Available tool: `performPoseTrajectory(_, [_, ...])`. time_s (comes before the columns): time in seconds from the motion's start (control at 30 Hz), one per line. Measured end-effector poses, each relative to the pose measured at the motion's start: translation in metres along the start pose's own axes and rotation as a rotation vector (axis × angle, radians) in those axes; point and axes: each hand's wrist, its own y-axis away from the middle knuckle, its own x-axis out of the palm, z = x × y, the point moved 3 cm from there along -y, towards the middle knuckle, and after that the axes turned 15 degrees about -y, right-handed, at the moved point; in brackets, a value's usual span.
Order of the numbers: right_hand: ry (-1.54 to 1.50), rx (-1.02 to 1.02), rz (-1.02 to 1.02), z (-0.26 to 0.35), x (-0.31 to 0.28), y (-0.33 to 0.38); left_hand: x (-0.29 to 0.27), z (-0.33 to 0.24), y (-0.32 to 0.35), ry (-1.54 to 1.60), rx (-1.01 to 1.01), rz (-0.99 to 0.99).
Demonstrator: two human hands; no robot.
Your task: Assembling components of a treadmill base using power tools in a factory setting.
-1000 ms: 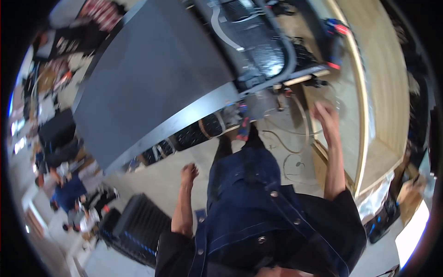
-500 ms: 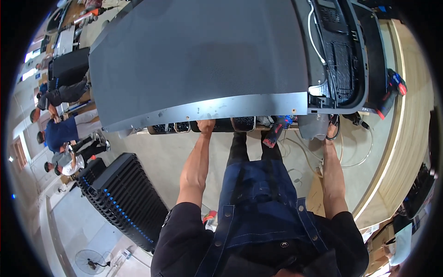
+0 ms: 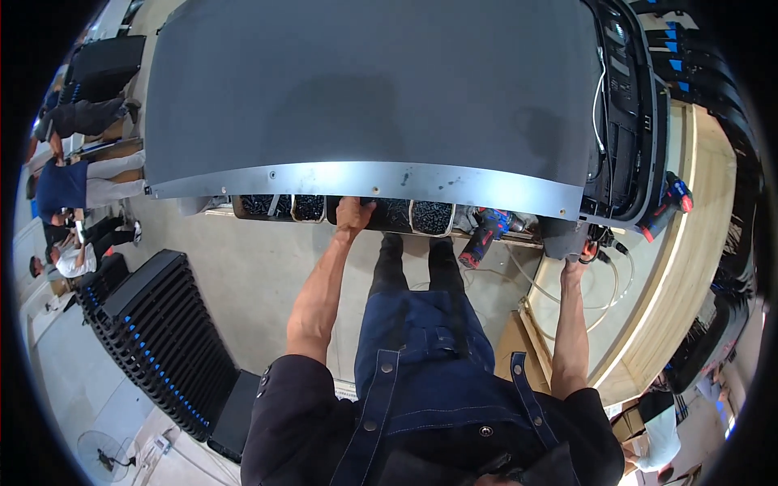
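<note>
No longer free, the left hand [image 3: 352, 215] is at a parts bin [image 3: 392, 228], the right hand [image 3: 576, 261] beside black fittings [image 3: 604, 236]; either grip's closure cannot be told.

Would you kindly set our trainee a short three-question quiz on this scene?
1. Multiple choice: which hand is at the parts bins? A) left B) right
2. True or false: the large panel is dark grey.
3. Fill in: the power tool beside the bins has red and ____ parts.

Key: 1. A, the left hand; 2. true; 3. blue.
</note>
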Motion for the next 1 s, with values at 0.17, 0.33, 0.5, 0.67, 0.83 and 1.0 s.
performPoseTrajectory(0.17, [0.039, 0.201, -0.352, 0.068, -0.012, 0.065, -0.007, 0.045, 0.011, 0.375, 0.17, -0.022])
performPoseTrajectory(0.33, [-0.315, 0.092, -0.442, 0.154, 0.027, 0.16, -0.011, 0.069, 0.008, 0.876, 0.028, 0.432])
performPoseTrajectory(0.5, [-0.802, -0.171, -0.661, 0.198, 0.064, 0.219, -0.03, 0.075, 0.002, 1.17, 0.059, 0.659])
performPoseTrajectory(0.67, [-1.044, -0.198, -0.496, 0.222, 0.065, 0.247, -0.027, 0.071, -0.006, 1.165, 0.047, 0.734])
performPoseTrajectory(0.83, [-1.151, -0.057, -0.373, 0.23, 0.102, 0.275, -0.017, 0.071, -0.005, 1.146, 0.072, 0.713])
performPoseTrajectory(1.0, [-0.95, -0.06, -0.281, 0.243, 0.145, 0.29, -0.025, 0.071, 0.001, 1.415, 0.047, 0.799])
